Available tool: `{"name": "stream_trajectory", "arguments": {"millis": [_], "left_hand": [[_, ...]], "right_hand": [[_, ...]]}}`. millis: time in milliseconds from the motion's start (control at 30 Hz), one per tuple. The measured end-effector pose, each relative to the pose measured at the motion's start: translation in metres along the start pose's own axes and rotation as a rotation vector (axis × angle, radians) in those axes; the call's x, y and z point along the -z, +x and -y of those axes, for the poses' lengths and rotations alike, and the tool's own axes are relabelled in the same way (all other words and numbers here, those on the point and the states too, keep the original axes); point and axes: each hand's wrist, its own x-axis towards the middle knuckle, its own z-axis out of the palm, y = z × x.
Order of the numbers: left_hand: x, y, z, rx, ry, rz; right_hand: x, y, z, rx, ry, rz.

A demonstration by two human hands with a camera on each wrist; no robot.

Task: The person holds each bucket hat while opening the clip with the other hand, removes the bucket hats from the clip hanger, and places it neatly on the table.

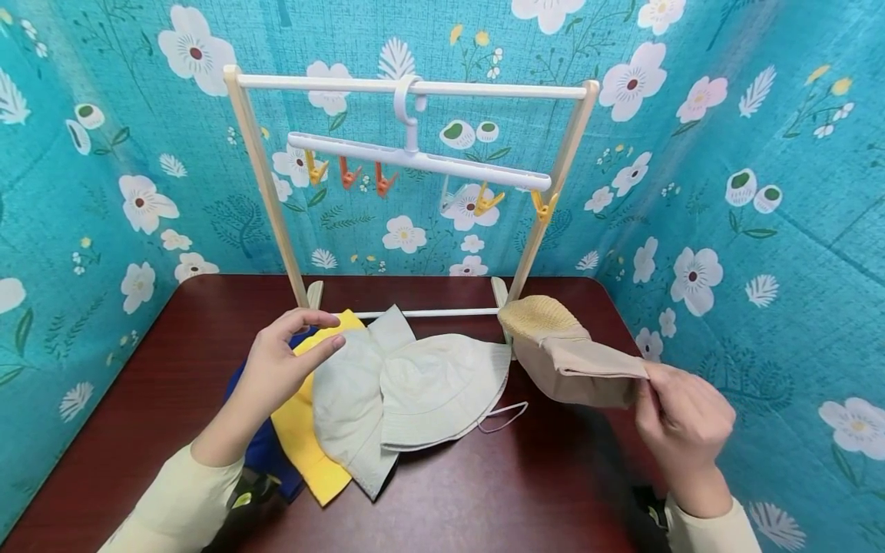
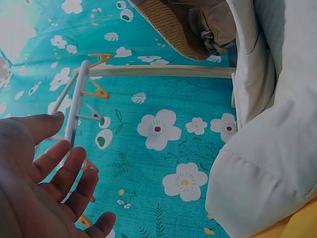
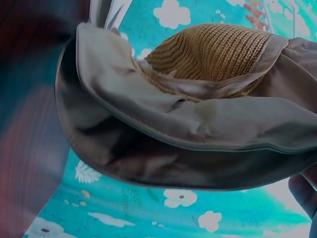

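My right hand (image 1: 684,418) pinches the brim edge of a tan sun hat (image 1: 594,359) with a knitted straw-coloured crown (image 3: 208,52). The hat is held up at the right side of the table, crown pointing left. My left hand (image 1: 276,365) is held over the left part of a row of hats, thumb and fingers apart, with nothing in it. Overlapping in that row are an off-white bucket hat (image 1: 439,384) with a thin cord, a pale grey hat (image 1: 346,384), a yellow hat (image 1: 325,480) and a dark blue hat (image 1: 266,453), the last partly hidden by my left arm.
Behind the hats stands a wooden rack (image 1: 563,153) with a white top bar. From it hangs a tilted white hanger (image 1: 449,163) carrying yellow, orange and pale clips (image 1: 383,180). Flowered teal cloth (image 1: 691,215) surrounds the dark red table (image 1: 470,507).
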Motion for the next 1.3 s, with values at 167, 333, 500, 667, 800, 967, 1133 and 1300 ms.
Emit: {"name": "stream_trajectory", "arguments": {"millis": [167, 333, 500, 667, 800, 967, 1133, 1300], "left_hand": [[0.001, 0.000, 0.000, -0.002, 0.022, -0.002], [0.001, -0.001, 0.000, 0.001, 0.004, 0.003], [0.002, -0.002, 0.002, 0.009, -0.004, 0.010], [0.003, -0.002, 0.002, 0.014, 0.009, 0.010], [0.004, -0.002, 0.003, 0.019, 0.015, 0.012], [0.005, -0.003, 0.005, 0.028, 0.016, 0.016], [0.006, -0.003, 0.007, 0.033, 0.016, 0.016], [0.007, -0.004, 0.008, 0.036, 0.014, 0.016]], "right_hand": [[-0.007, -0.001, 0.013, 0.036, 0.081, 0.000], [-0.015, -0.005, 0.026, 0.088, 0.162, 0.008], [-0.024, -0.010, 0.033, 0.131, 0.234, 0.016], [-0.032, -0.012, 0.040, 0.160, 0.275, 0.056], [-0.040, -0.011, 0.047, 0.211, 0.296, 0.094], [-0.050, -0.010, 0.053, 0.271, 0.323, 0.136], [-0.057, -0.014, 0.057, 0.301, 0.346, 0.176], [-0.066, -0.020, 0.060, 0.372, 0.361, 0.247]]}}
